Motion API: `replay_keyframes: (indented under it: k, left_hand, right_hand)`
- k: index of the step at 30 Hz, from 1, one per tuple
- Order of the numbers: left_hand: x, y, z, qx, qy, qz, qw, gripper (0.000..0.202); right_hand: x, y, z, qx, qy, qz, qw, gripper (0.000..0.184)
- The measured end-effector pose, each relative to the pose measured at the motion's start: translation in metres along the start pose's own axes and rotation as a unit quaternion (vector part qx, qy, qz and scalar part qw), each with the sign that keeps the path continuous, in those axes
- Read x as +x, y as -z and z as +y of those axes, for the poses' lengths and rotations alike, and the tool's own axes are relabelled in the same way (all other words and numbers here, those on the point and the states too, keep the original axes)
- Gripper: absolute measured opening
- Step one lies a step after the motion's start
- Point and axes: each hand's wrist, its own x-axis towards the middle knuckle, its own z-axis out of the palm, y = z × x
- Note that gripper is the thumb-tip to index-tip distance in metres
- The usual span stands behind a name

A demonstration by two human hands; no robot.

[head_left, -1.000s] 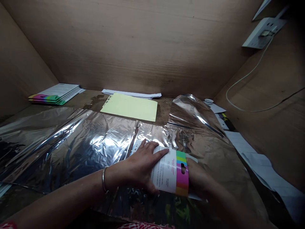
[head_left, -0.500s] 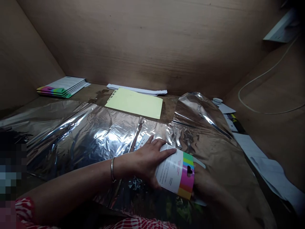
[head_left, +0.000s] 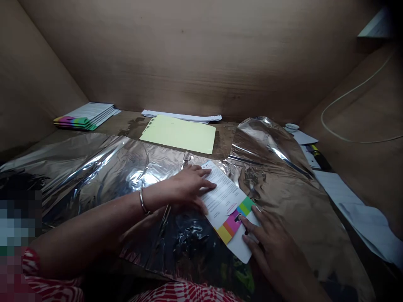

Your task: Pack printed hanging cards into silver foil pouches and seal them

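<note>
Resting spread-fingered left hand (head_left: 187, 184) on card (head_left: 222, 195) just right of frame centre; touching its striped end, lower right, with right hand (head_left: 273, 239), cannot tell whether pinching. Slants lengthwise over foil (head_left: 110, 178) toward lower right, from left hand to right, touching both.

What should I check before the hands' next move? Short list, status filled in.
1. Left hand on the card: ok, fingers spread over its printed face.
2. Right hand at the card's striped end: ok, fingertips there.
3. Card end flush: not ok, a white flap sticks out past the stripes.
4. Anything inside the card: cannot tell, hidden from this view.
5. Foil sheet smooth: not ok, wrinkled.
6. Yellow paper clear of both hands: ok, it lies beyond them.
</note>
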Motion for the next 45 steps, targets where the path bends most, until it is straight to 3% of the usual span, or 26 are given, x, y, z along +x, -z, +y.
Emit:
replay_keyframes:
  k: [2,5,7,9,12,14,17,21,24,27,30,32,34,40,45]
  left_hand:
    - [0.001,-0.011,0.024,0.0,0.059,0.045,0.997,0.066]
    - [0.005,-0.03,0.061,0.013,0.113,0.09,0.989,0.076]
    - [0.008,-0.039,0.075,0.027,0.125,0.085,0.988,0.076]
    - [0.007,-0.042,0.08,0.041,0.109,0.06,0.991,0.06]
    - [-0.001,-0.044,0.076,0.058,0.052,0.045,0.996,0.032]
    - [-0.009,-0.045,0.071,0.047,0.022,0.065,0.997,0.029]
    - [-0.018,-0.046,0.065,0.013,0.002,0.089,0.996,0.029]
    - [-0.023,-0.043,0.059,-0.023,-0.012,0.089,0.996,0.026]
    - [-0.026,-0.043,0.055,-0.043,-0.012,0.106,0.993,0.023]
    - [-0.026,-0.048,0.05,-0.051,-0.007,0.129,0.99,0.023]
    - [-0.026,-0.052,0.047,-0.054,-0.007,0.142,0.988,0.022]
    - [-0.025,-0.054,0.046,-0.052,-0.008,0.141,0.989,0.021]
    - [-0.024,-0.056,0.046,-0.05,-0.013,0.138,0.989,0.021]
    - [-0.025,-0.054,0.044,-0.071,-0.007,0.142,0.987,0.024]
    - [-0.03,-0.029,0.039,-0.112,-0.045,0.096,0.988,0.028]
  right_hand:
    - [0.006,-0.002,-0.008,0.01,-0.015,0.022,1.0,0.035]
    - [0.019,-0.001,-0.009,0.049,-0.065,0.041,0.996,0.029]
    - [0.022,0.001,-0.002,0.103,-0.114,0.046,0.987,0.028]
    - [0.017,0.004,0.007,0.196,-0.144,0.03,0.969,0.028]
    - [0.001,0.012,0.016,0.326,-0.102,-0.035,0.939,0.037]
    - [-0.01,0.015,0.017,0.306,-0.026,-0.068,0.949,0.046]
    - [-0.015,0.012,0.015,0.167,0.083,-0.031,0.982,0.054]
    - [0.001,0.007,0.008,0.108,0.155,0.034,0.981,0.039]
    - [0.021,0.007,-0.002,0.161,0.094,0.023,0.982,0.018]
    - [0.035,0.005,-0.013,0.142,0.022,0.078,0.987,0.022]
    - [0.035,-0.002,-0.021,0.086,0.12,0.146,0.978,0.018]
    - [0.028,-0.008,-0.022,0.059,0.192,0.136,0.97,0.024]
    - [0.021,-0.012,-0.021,0.04,0.221,0.12,0.967,0.033]
    - [0.015,-0.015,-0.02,0.008,0.203,0.103,0.974,0.033]
    - [0.022,-0.011,-0.025,-0.018,0.168,0.069,0.983,0.03]
